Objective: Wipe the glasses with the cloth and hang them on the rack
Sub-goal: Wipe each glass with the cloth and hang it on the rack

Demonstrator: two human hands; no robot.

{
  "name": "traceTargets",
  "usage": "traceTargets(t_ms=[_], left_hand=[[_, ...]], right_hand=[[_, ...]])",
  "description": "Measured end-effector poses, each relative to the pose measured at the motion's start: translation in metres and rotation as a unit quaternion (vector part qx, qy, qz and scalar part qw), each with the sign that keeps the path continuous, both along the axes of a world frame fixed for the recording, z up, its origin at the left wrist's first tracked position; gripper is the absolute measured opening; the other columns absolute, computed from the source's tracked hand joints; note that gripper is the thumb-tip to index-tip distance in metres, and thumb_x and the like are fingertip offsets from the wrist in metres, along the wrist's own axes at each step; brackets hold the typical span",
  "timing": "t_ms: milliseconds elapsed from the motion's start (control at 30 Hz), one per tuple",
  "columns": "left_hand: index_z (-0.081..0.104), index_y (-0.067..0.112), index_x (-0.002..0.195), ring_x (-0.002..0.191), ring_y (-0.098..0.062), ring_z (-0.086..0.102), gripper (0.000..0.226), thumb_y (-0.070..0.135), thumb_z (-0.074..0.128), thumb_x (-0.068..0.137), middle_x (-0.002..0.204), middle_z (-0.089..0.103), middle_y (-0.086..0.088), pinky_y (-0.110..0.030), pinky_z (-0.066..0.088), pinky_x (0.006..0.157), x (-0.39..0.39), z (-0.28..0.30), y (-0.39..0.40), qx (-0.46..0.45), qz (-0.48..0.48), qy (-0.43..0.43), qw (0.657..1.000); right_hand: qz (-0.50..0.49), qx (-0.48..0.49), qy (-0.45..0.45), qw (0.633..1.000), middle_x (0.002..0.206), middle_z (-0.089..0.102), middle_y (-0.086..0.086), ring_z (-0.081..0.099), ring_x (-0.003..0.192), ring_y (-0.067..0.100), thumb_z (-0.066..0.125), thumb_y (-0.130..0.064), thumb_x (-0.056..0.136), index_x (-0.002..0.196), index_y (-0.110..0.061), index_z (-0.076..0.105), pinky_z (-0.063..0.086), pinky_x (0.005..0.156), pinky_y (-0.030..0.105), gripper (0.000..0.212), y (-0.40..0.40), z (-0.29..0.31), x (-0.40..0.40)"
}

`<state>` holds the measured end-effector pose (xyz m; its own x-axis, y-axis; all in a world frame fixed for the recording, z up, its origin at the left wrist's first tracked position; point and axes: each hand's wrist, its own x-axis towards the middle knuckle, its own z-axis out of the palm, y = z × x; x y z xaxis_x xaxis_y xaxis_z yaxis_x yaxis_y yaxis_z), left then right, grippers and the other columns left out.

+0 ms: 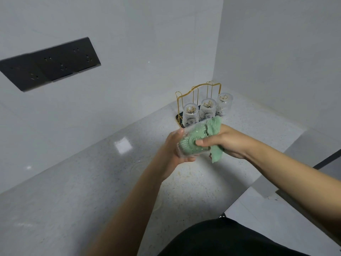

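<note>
A clear ribbed glass [191, 143] is held above the counter, tilted on its side, by my left hand [172, 154], which grips its base end. A green cloth [214, 127] is stuffed inside the glass and spills out of its mouth. My right hand [227, 143] grips the cloth and the glass's mouth end, thumb across the glass wall. Behind them, in the corner, a gold wire rack [198, 93] on a dark tray carries three upside-down glasses: one [190, 115], a second [208, 109] and a third [224, 103].
The speckled white counter [110, 172] runs from the lower left to the corner walls. A dark socket panel [51, 63] is on the left wall. The counter's front edge drops at the right. My dark clothing fills the bottom.
</note>
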<state>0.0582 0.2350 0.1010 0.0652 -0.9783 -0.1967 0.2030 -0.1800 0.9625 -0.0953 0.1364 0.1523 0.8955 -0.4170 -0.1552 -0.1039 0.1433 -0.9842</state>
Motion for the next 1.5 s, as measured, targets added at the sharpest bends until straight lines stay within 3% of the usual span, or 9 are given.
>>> traceTargets(t_ms=[100,333,467,567,700,800,1033,1267,1500], left_hand=[[0.051,0.007,0.129,0.076,-0.024,0.068,0.065,0.054,0.058,0.084,0.111,0.067,-0.019,-0.024,0.047,0.052,-0.003,-0.001,0.000,-0.057,0.043,-0.028,0.997],[0.065,0.022,0.110,0.061,-0.013,0.062,0.055,0.060,0.026,0.099,0.084,0.070,-0.001,-0.018,0.042,0.046,-0.002,0.017,-0.005,0.104,-0.024,0.038,0.994],[0.053,0.019,0.131,0.103,-0.020,0.068,0.073,0.065,0.063,0.075,0.125,0.064,-0.008,-0.032,0.057,0.070,-0.010,0.009,-0.002,0.010,0.035,-0.005,0.999],[0.047,0.013,0.130,0.101,-0.021,0.067,0.068,0.048,0.070,0.076,0.127,0.060,-0.015,-0.030,0.054,0.067,-0.010,0.003,-0.002,-0.043,0.088,-0.020,0.995],[0.063,0.013,0.126,0.099,-0.030,0.058,0.054,0.053,0.037,0.099,0.114,0.065,-0.014,-0.041,0.052,0.087,-0.003,0.013,-0.002,0.006,-0.034,0.035,0.999],[0.066,0.018,0.112,0.069,-0.014,0.063,0.058,0.059,0.026,0.100,0.082,0.071,-0.002,-0.026,0.056,0.065,-0.004,0.014,-0.003,0.093,-0.050,0.078,0.991],[0.046,0.017,0.127,0.074,-0.020,0.068,0.052,0.041,0.063,0.084,0.109,0.065,-0.012,-0.031,0.057,0.065,-0.014,-0.003,-0.003,-0.068,0.070,0.018,0.995],[0.066,0.014,0.099,0.048,-0.009,0.055,0.062,0.062,0.029,0.097,0.064,0.061,-0.003,-0.020,0.049,0.047,-0.008,0.014,-0.006,0.091,-0.022,0.063,0.994],[0.045,0.008,0.138,0.105,-0.024,0.066,0.071,0.053,0.061,0.085,0.132,0.058,-0.020,-0.030,0.054,0.068,-0.013,-0.003,-0.009,-0.046,0.050,0.029,0.997]], right_hand=[[-0.008,0.073,-0.028,0.997,0.103,0.067,0.019,0.065,0.092,0.027,0.062,-0.002,0.079,0.108,0.003,0.060,0.055,0.077,0.034,0.030,-0.004,-0.005,0.000],[0.116,-0.195,0.072,0.971,0.089,0.065,0.000,0.063,0.079,-0.002,0.057,0.002,0.088,0.104,0.004,0.060,0.049,0.070,0.014,0.017,0.003,0.003,-0.003],[0.002,-0.014,0.014,1.000,0.107,0.070,0.011,0.066,0.098,0.019,0.061,0.003,0.078,0.108,-0.002,0.063,0.054,0.078,0.022,0.030,-0.008,0.005,-0.001],[-0.040,0.083,-0.010,0.996,0.110,0.069,0.014,0.065,0.100,0.023,0.062,-0.002,0.074,0.109,0.000,0.062,0.056,0.080,0.025,0.035,-0.007,0.002,-0.001],[0.107,-0.140,0.052,0.983,0.106,0.069,0.011,0.066,0.097,0.017,0.060,0.006,0.083,0.110,-0.001,0.060,0.054,0.083,0.025,0.028,0.005,0.004,-0.006],[0.137,-0.228,0.089,0.960,0.110,0.066,0.021,0.063,0.102,0.024,0.060,0.003,0.085,0.110,0.008,0.059,0.051,0.090,0.028,0.026,-0.002,0.005,-0.008],[-0.064,0.102,-0.012,0.993,0.113,0.065,0.021,0.064,0.099,0.030,0.064,-0.005,0.072,0.111,0.006,0.060,0.055,0.086,0.033,0.041,-0.007,0.007,-0.005],[0.129,-0.291,0.062,0.946,0.103,0.066,0.023,0.063,0.095,0.022,0.061,-0.003,0.086,0.106,0.009,0.060,0.051,0.086,0.024,0.023,-0.001,0.005,-0.009],[-0.032,0.007,-0.019,0.999,0.116,0.064,0.020,0.064,0.106,0.027,0.059,0.004,0.083,0.114,0.002,0.060,0.052,0.091,0.031,0.031,-0.003,0.001,-0.005]])
